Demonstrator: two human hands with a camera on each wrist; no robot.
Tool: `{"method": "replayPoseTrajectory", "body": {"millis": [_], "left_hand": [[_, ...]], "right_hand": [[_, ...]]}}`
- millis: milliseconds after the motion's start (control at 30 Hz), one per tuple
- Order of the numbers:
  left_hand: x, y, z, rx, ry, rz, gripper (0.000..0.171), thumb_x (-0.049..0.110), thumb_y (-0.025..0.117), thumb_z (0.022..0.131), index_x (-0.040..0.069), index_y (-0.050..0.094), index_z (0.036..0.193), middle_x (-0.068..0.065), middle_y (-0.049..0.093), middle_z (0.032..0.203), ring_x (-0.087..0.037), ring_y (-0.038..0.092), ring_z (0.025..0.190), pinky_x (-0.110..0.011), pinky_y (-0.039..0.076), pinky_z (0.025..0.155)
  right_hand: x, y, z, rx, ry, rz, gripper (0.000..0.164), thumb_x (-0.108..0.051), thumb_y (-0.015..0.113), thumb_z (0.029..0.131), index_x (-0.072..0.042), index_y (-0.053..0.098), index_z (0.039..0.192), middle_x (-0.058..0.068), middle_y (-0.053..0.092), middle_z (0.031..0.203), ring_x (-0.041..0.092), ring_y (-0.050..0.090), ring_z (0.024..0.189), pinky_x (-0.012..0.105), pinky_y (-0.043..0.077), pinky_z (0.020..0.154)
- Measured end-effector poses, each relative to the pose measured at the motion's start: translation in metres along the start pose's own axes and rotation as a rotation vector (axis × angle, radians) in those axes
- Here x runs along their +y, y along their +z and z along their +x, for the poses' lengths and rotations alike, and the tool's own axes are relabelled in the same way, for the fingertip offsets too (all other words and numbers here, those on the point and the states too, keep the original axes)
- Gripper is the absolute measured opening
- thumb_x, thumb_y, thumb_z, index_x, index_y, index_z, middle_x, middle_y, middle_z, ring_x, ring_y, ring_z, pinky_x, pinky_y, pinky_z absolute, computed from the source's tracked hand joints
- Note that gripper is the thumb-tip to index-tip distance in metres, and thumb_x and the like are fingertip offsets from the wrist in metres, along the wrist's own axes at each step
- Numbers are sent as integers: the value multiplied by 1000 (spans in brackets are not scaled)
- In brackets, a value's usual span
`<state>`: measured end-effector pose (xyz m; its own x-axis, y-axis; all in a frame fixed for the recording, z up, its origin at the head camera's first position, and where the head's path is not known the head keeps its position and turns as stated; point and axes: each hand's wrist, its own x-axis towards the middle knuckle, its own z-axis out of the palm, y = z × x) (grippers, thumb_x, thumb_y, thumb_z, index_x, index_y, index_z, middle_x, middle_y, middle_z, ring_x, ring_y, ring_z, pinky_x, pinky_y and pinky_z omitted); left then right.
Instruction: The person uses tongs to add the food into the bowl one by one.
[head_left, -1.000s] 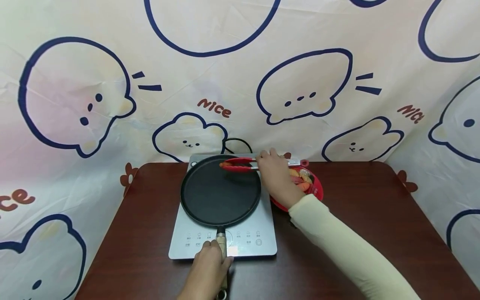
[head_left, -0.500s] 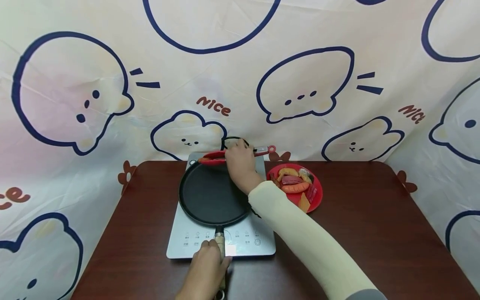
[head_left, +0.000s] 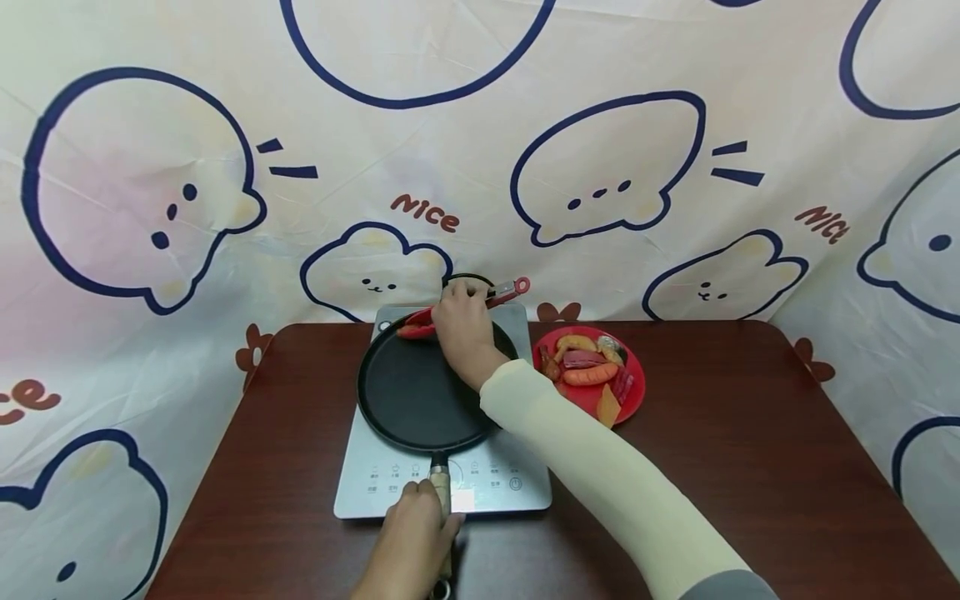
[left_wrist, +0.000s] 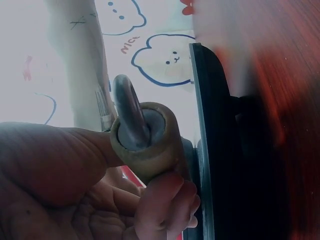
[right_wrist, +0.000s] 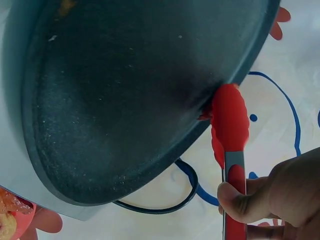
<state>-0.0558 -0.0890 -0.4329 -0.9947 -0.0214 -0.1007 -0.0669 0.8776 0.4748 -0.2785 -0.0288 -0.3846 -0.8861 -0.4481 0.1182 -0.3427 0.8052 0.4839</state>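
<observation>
A round black flat pan (head_left: 423, 400) sits on a white induction cooktop (head_left: 510, 492). My left hand (head_left: 412, 537) grips the pan's wooden handle (left_wrist: 167, 120); the left wrist view shows its metal hanging ring. My right hand (head_left: 467, 333) holds red-tipped kitchen tongs (right_wrist: 230, 120) over the far edge of the pan. Between the tong tips shows a bit of a small reddish-brown food piece (head_left: 411, 332), mostly hidden by the tips; I cannot tell its kind.
Right of the cooktop stands a red plate (head_left: 636, 402) with a sausage (head_left: 592, 374), a small drumstick (head_left: 550, 364) and several other food pieces. A black cable (head_left: 471, 276) loops behind the cooktop. A cartoon-printed cloth (head_left: 600, 275) hangs behind the dark wooden table (head_left: 720, 467).
My right hand has carried the tongs left from beside the plate to the pan's far edge and lowered their tips, uncovering the plate. The left hand keeps its grip on the handle.
</observation>
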Motion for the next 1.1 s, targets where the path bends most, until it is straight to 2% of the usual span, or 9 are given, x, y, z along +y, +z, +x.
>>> {"method": "replayPoseTrajectory", "body": {"millis": [200,400,533,733,867,967,1100], "left_hand": [[1,1,0,6,0,5,41,22,79,75,-11,61,91,-12,53,75,-23,58,64,-40,52,60],[3,1,2,-40,-56,-1,46,22,79,75,-15,61,97,-13,55,77,-22,58,65,-38,53,60],[4,0,2,-38,-48,2,46,22,79,75,-15,61,97,-13,54,77,-22,59,65,-38,53,59],[3,0,3,-35,-35,9,45,22,78,77,-14,61,97,-12,54,77,-22,58,66,-38,52,60],[4,0,2,-43,-36,-1,43,22,78,77,-12,61,95,-11,53,76,-21,57,65,-38,52,60],[4,0,1,-30,-30,-2,43,22,78,76,-12,61,95,-12,53,76,-22,57,65,-38,52,60],[5,0,1,-18,-34,1,43,21,79,76,-13,61,96,-12,53,76,-21,57,64,-37,53,59]], "right_hand": [[-1,3,-2,-16,-18,-17,29,-15,51,99,-20,72,117,9,61,110,29,50,104,53,44,97],[0,7,-4,-34,-12,9,26,-15,53,98,-21,73,115,8,60,110,27,48,104,52,45,97],[1,9,-5,-58,-5,8,26,-18,55,97,-19,71,118,8,59,112,28,47,107,51,45,98],[8,8,-8,-76,1,23,36,-20,57,96,-15,62,131,10,58,123,29,47,113,52,45,98],[22,6,-14,-69,15,116,42,-20,61,94,-14,58,135,10,56,127,29,46,117,53,44,98],[37,5,-21,-62,40,221,52,-20,68,88,-11,54,137,11,53,132,29,44,121,52,44,98],[62,8,-34,-47,78,380,55,-18,70,86,-4,50,136,13,54,129,29,46,114,45,52,86]]}}
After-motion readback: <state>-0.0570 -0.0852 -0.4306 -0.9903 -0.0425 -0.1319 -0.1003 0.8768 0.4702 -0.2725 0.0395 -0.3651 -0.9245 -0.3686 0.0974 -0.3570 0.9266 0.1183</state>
